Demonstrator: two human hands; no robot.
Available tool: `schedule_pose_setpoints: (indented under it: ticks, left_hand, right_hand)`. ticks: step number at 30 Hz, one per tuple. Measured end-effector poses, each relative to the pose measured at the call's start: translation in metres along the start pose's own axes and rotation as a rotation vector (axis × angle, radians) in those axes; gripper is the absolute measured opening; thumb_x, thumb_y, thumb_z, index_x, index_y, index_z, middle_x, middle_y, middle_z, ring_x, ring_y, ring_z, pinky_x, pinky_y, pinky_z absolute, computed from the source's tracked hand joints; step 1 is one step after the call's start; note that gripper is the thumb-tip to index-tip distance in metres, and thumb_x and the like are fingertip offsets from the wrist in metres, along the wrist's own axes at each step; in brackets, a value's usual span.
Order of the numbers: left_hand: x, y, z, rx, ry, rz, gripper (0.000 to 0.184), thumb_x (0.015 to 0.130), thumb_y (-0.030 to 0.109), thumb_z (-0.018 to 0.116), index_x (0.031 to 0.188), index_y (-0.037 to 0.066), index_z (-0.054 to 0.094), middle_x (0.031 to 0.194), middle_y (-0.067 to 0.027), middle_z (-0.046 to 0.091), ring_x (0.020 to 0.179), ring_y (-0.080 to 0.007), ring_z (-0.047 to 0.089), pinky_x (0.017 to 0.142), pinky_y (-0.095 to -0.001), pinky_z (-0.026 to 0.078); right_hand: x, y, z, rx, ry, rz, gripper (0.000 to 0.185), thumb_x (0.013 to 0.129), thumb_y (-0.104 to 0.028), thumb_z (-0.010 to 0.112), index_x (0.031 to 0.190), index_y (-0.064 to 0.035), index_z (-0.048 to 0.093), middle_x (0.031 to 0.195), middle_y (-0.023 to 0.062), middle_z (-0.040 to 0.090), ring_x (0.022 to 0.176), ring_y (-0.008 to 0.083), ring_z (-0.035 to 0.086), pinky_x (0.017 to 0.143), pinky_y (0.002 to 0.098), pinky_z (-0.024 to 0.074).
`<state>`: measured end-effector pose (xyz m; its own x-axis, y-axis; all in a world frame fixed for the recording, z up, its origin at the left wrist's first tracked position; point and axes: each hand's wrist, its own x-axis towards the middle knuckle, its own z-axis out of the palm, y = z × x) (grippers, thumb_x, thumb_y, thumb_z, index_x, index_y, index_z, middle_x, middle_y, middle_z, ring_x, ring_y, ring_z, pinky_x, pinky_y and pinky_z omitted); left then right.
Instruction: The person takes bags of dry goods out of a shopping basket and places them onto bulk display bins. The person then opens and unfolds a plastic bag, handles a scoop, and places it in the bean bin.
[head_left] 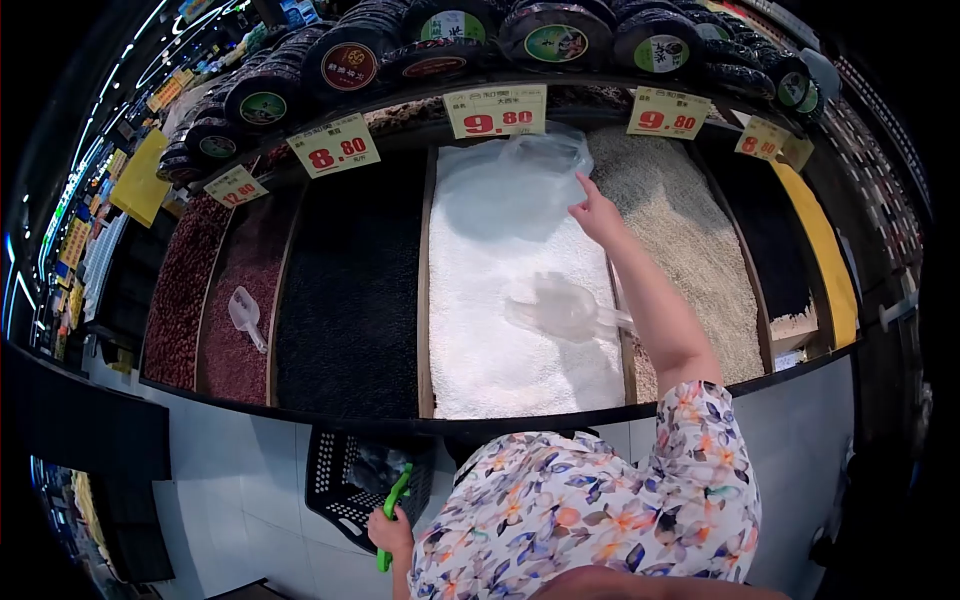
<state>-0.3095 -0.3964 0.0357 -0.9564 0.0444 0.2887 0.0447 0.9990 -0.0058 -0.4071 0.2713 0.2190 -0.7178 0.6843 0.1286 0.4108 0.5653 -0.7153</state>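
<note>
My right hand [597, 213] reaches over a bin of white grains [510, 375]. Its index finger stretches out to the right edge of a translucent plastic bag [500, 190], with the thumb apart from it; no firm hold on the bag shows. The bag lies spread on the grains at the back of the bin. A clear scoop [560, 307] rests on the grains, its handle pointing right, partly behind my forearm. Low on the left, my left hand [391, 530] is closed around the green handle [397, 495] of a black shopping basket [330, 490].
Bins of black grains [345, 300], reddish grains [270, 240] and beige grains [705, 270] flank the white one. Another scoop [246, 315] lies in the reddish grains. Price signs [495, 111] line the back edge, below stacked round dark packages [556, 42].
</note>
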Motion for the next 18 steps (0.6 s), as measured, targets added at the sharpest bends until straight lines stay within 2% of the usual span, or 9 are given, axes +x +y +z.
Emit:
schedule_pose_setpoints:
  ticks: [4,6,9,11,13,14,16,18]
  left_hand:
    - [0.001,-0.004,0.003,0.004,-0.012,-0.023,0.028,0.067,0.034,0.066,0.073,0.009,0.054,0.071,-0.0104,0.055,0.067,-0.0314,0.056,0.057,-0.044,0.043]
    - [0.005,-0.001,-0.006,-0.02,-0.051,-0.054,0.026,0.067,0.033,0.065,0.074,0.01,0.055,0.073,-0.0083,0.055,0.069,-0.0301,0.056,0.059,-0.0429,0.044]
    - [0.006,-0.002,-0.008,-0.042,-0.031,-0.085,0.026,0.067,0.034,0.066,0.073,0.011,0.056,0.075,-0.0064,0.055,0.071,-0.0277,0.056,0.061,-0.0412,0.044]
    - [0.008,-0.003,-0.013,-0.061,-0.044,-0.093,0.026,0.066,0.034,0.067,0.072,0.011,0.056,0.075,-0.0057,0.054,0.074,-0.0266,0.056,0.061,-0.0412,0.044]
    - [0.009,-0.005,-0.014,-0.1,-0.028,-0.091,0.025,0.065,0.033,0.067,0.071,0.012,0.055,0.072,-0.0057,0.053,0.071,-0.0264,0.056,0.061,-0.0409,0.044]
    - [0.012,-0.004,-0.02,-0.103,-0.02,-0.081,0.025,0.065,0.033,0.067,0.07,0.012,0.055,0.072,-0.0059,0.053,0.07,-0.0264,0.056,0.06,-0.0408,0.044]
    - [0.012,-0.007,-0.02,-0.091,-0.037,-0.074,0.025,0.065,0.033,0.067,0.076,0.013,0.058,0.073,-0.0051,0.053,0.07,-0.0249,0.056,0.059,-0.0401,0.044]
    - [0.012,-0.009,-0.021,-0.104,-0.029,-0.074,0.024,0.065,0.032,0.067,0.075,0.012,0.057,0.072,-0.0051,0.052,0.07,-0.0249,0.055,0.059,-0.0393,0.043]
  right_hand:
    - [0.057,0.007,0.022,-0.172,-0.053,-0.026,0.07,0.079,-0.024,0.063,0.14,-0.0231,0.028,0.108,0.02,0.061,0.099,0.0353,0.059,0.086,0.0412,0.0455]
    - [0.072,0.01,0.031,-0.258,-0.086,0.006,0.074,0.079,-0.024,0.064,0.142,-0.0193,0.026,0.12,0.0217,0.055,0.108,0.0366,0.054,0.09,0.0413,0.0434]
    - [0.077,0.013,0.046,-0.317,-0.042,0.013,0.072,0.078,-0.029,0.063,0.14,-0.0149,0.03,0.12,0.0227,0.055,0.11,0.0356,0.054,0.091,0.0401,0.043]
    - [0.081,0.027,0.053,-0.328,-0.061,-0.011,0.068,0.078,-0.033,0.062,0.136,-0.0076,0.037,0.11,0.0219,0.06,0.106,0.0358,0.055,0.09,0.0406,0.0429]
    - [0.091,0.048,0.059,-0.367,-0.075,-0.014,0.066,0.078,-0.031,0.062,0.135,-0.0057,0.038,0.112,0.0219,0.058,0.107,0.0358,0.055,0.091,0.0397,0.0424]
    - [0.104,0.073,0.065,-0.385,-0.011,-0.075,0.067,0.078,-0.034,0.064,0.134,-0.006,0.04,0.105,0.0171,0.062,0.099,0.0307,0.059,0.086,0.0371,0.0443]
    - [0.12,0.099,0.067,-0.38,-0.019,-0.116,0.066,0.08,-0.032,0.063,0.135,-0.0057,0.037,0.105,0.0167,0.062,0.093,0.0263,0.06,0.081,0.0344,0.0459]
    - [0.1,0.08,0.061,-0.212,-0.098,-0.043,0.067,0.082,-0.028,0.063,0.138,-0.0069,0.032,0.102,0.0152,0.063,0.083,0.0187,0.061,0.069,0.0303,0.0484]
